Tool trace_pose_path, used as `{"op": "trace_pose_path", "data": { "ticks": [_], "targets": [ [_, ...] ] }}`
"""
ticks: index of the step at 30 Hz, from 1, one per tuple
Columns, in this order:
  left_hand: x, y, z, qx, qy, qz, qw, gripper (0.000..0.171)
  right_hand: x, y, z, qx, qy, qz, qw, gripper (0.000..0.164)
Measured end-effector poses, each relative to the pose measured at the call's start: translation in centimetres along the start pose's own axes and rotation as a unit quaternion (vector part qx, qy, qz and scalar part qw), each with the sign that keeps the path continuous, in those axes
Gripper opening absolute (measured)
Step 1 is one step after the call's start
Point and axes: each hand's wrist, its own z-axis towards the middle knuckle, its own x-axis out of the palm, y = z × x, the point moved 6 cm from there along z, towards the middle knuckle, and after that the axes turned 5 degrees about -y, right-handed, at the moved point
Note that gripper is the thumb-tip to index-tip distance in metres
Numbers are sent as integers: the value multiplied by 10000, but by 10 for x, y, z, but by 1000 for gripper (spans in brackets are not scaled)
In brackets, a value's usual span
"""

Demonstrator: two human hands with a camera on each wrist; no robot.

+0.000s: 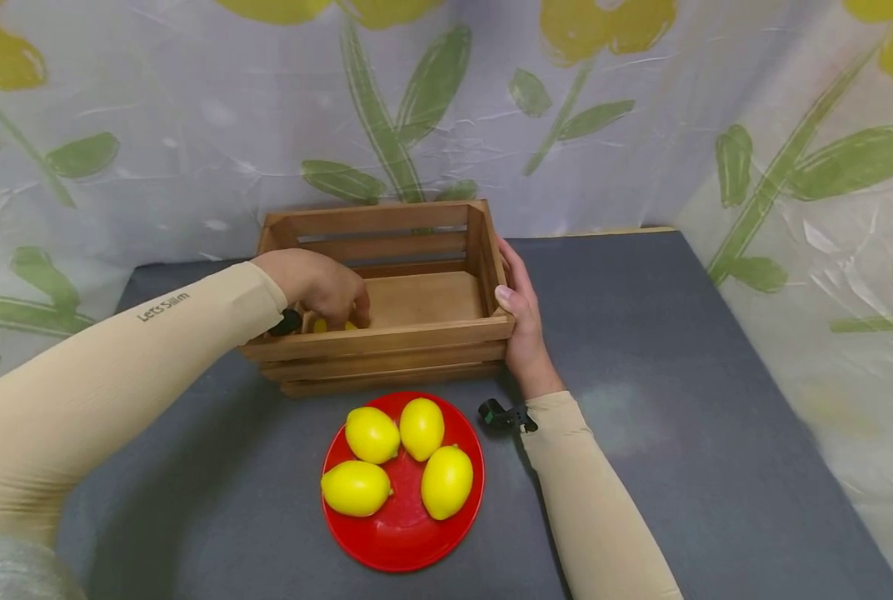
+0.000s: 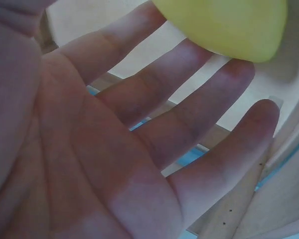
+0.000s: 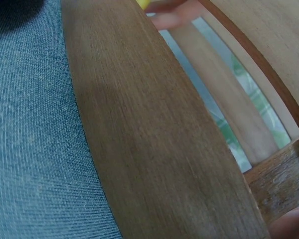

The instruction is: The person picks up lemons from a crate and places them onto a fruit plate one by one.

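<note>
A slatted wooden crate point(image 1: 386, 340) stands behind a red plate point(image 1: 401, 546). My left hand point(image 1: 319, 283) reaches down inside its left part and pinches a lemon point(image 2: 229, 25) by the fingertips; the little finger is apart from it and the thumb's tip is hidden. Yellow also shows below this hand in the head view. At the crate's right end, my right hand point(image 1: 525, 321) grips the wall, thumb at the top edge and fingers along the outside. Several yellow lemons point(image 1: 372, 435) lie on the plate.
The dark grey table point(image 1: 641, 400) extends to both sides. A curtain point(image 1: 214, 108) printed with yellow flowers hangs behind and at the right. A small black device point(image 1: 501, 415) sits at the right wrist, near the plate's edge.
</note>
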Motion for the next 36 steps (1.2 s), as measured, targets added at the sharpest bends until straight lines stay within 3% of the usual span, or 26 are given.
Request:
{"op": "trace_pose_path", "data": {
  "ticks": [4, 22, 30, 33, 36],
  "targets": [
    [1, 1, -1, -178, 24, -334, 9993, 58, 1, 0, 1, 3, -5, -34, 10000, 77],
    [5, 9, 0, -340, -124, 42, 9993, 59, 3, -2, 0, -57, 53, 20, 10000, 77],
    [2, 5, -1, -72, -187, -310, 9993, 57, 2, -1, 0, -120, 60, 6, 9999, 77],
    [-5, 0, -5, 150, -447, -61, 9989, 53, 0, 0, 0, -97, 22, 33, 9999, 78],
    [-14, -7, -13, 387, -910, 412, 9943, 50, -1, 0, -1, -68, -15, 46, 10000, 79]
  ]
}}
